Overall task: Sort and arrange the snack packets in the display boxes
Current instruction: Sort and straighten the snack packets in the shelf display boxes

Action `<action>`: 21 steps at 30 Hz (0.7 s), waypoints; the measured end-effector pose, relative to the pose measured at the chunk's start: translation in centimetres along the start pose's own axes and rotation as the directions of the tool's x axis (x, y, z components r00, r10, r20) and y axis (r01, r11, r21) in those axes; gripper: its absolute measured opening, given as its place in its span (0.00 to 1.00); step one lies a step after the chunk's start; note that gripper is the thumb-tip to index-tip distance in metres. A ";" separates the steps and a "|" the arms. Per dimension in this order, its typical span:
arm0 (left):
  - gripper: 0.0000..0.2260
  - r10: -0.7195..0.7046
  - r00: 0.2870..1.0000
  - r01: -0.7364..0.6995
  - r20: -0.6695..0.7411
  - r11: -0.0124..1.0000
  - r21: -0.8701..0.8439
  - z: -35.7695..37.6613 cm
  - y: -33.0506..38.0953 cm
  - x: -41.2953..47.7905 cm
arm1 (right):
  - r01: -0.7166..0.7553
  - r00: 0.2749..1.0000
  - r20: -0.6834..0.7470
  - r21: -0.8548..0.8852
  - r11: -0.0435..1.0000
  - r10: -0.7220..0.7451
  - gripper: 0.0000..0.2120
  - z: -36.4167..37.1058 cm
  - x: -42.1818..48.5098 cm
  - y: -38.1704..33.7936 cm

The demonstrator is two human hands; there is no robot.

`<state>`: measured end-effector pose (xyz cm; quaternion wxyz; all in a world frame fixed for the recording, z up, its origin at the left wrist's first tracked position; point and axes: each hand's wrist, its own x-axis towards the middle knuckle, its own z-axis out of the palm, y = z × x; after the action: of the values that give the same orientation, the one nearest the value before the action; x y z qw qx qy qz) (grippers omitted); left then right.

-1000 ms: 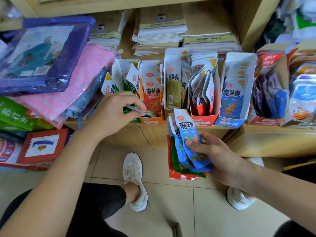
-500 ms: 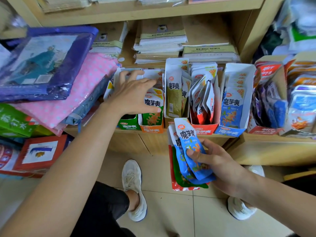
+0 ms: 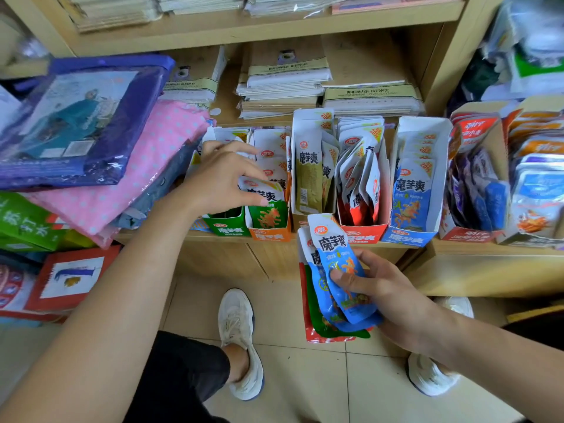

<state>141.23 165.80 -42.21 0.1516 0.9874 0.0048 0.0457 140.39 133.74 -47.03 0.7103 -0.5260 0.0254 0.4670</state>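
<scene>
Packets in blue, green and red sit bunched in the right hand, gripped tight, low in front of the shelf, so I think plenty of sorting is left. Farther back, the left hand pinches a green packet in the orange box, the wrong color. Red box and blue box farther right look full already.

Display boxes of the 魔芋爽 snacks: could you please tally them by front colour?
Green display box: 1
Orange display box: 1
Red display box: 1
Blue display box: 1
White-walled display box, front hidden behind held packets: 1
Total: 5
</scene>
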 end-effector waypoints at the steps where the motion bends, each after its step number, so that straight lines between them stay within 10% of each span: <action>1: 0.11 0.007 1.000 -0.007 -0.007 0.999 -0.038 -0.5 0.0 -0.6 | 0.005 1.000 0.001 -0.003 1.000 -0.005 0.24 0.0 0.0 0.0; 10: 0.11 0.028 0.990 -0.098 -0.140 0.844 -0.527 -5.4 2.1 -6.5 | 0.029 0.999 0.043 0.045 0.999 -0.031 0.18 0.8 -0.2 0.0; 15: 0.19 -0.106 0.991 -0.017 -0.078 0.484 -0.875 -3.0 3.2 -7.0 | 0.046 0.997 0.058 0.050 0.998 -0.048 0.19 0.9 -0.2 -0.1; 21: 0.16 -0.211 0.974 0.190 0.079 0.578 -0.794 2.4 8.1 -5.8 | 0.005 0.997 0.071 0.122 0.992 -0.014 0.14 1.3 -0.2 -0.7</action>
<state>135.67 157.21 -42.57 0.5795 0.8083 0.0972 0.0375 140.18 134.57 -45.81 0.7438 -0.4646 0.0257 0.4798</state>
